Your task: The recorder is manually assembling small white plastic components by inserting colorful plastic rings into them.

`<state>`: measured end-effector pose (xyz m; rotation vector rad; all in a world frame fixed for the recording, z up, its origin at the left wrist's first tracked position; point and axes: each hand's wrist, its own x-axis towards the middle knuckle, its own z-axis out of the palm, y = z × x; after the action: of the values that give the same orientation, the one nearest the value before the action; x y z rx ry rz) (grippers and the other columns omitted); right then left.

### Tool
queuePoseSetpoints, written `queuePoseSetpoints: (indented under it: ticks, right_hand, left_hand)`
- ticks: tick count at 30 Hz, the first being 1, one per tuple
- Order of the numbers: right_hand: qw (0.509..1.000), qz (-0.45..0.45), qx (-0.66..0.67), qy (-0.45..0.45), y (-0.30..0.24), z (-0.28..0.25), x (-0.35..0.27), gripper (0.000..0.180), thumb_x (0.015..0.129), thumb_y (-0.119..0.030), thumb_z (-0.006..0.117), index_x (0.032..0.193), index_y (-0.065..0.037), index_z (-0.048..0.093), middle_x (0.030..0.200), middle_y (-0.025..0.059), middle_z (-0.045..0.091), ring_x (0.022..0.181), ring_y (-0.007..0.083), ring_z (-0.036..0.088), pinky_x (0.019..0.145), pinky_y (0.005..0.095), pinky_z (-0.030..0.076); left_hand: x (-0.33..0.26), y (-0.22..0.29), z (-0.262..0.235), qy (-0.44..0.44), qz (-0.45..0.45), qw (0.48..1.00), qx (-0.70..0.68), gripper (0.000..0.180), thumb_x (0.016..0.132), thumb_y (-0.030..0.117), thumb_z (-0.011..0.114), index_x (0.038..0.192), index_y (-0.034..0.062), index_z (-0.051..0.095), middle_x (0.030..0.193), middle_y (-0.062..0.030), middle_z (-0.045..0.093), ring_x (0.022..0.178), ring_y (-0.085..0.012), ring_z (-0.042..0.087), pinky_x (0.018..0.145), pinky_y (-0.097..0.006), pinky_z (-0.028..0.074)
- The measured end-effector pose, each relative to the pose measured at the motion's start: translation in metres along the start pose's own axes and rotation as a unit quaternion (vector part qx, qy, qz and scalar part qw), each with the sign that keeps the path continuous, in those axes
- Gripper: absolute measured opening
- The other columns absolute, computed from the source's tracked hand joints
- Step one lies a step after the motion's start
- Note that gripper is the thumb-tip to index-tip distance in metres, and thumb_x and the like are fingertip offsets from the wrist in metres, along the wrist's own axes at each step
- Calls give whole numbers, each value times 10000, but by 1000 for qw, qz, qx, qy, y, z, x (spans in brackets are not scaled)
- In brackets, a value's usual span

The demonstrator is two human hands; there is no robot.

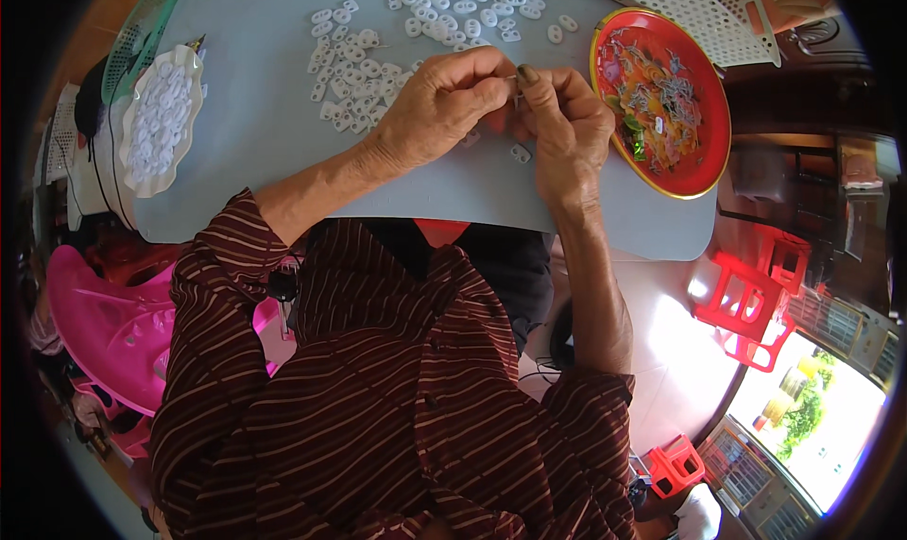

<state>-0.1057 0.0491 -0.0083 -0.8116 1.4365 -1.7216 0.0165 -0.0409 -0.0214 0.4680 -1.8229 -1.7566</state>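
Both hands are raised close together over the grey-blue table point(283, 176), fingertips almost meeting. My left hand point(444, 105) is closed in a pinch on something tiny and thin that I cannot make out. My right hand point(574, 134) is also closed, thumb pressed against the fingers, and what it grips is hidden. Small white oval pieces with two holes point(340, 77) lie spread beyond and left of my left hand. One loose white piece point(520, 153) rests on the table between my hands. A blurred red patch point(498, 118) shows beneath the fingers.
A red gold-rimmed plate point(704, 143) with many small thin metallic bits stands right of my right hand. At the left edge sits a scalloped white dish point(184, 167) full of white pieces. White perforated baskets point(680, 11) lie far right. Red stools point(742, 294) stand on the floor.
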Motion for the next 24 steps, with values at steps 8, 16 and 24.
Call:
queuePoseSetpoints:
  ticks: [8, 16, 24]
  right_hand:
    - [999, -14, 18, -24, -1, -1, -3, 199, 868, -184, 649, 840, 7, 602, 715, 19, 607, 590, 52, 505, 529, 180, 397]
    - [997, 7, 73, 16, -9, -2, -6, 171, 871, -143, 638, 878, 21, 591, 741, 44, 613, 589, 78, 542, 556, 212, 451]
    - [999, 2, 44, -4, 0, -7, -3, 159, 871, -122, 628, 917, 29, 606, 713, 28, 580, 587, 79, 513, 554, 209, 415]
  left_hand:
    - [0, 12, -2, 2, 13, 999, 43, 178, 908, 175, 528, 907, 9, 592, 668, 14, 547, 593, -45, 469, 521, -219, 401]
    - [60, 30, -14, -76, 174, 899, 395, 162, 862, 111, 503, 956, 9, 589, 828, -125, 617, 742, -254, 564, 685, -334, 456]
    - [113, -10, -1, -130, 236, 786, 556, 109, 810, 117, 555, 824, 11, 534, 776, -123, 559, 824, -286, 531, 741, -382, 460]
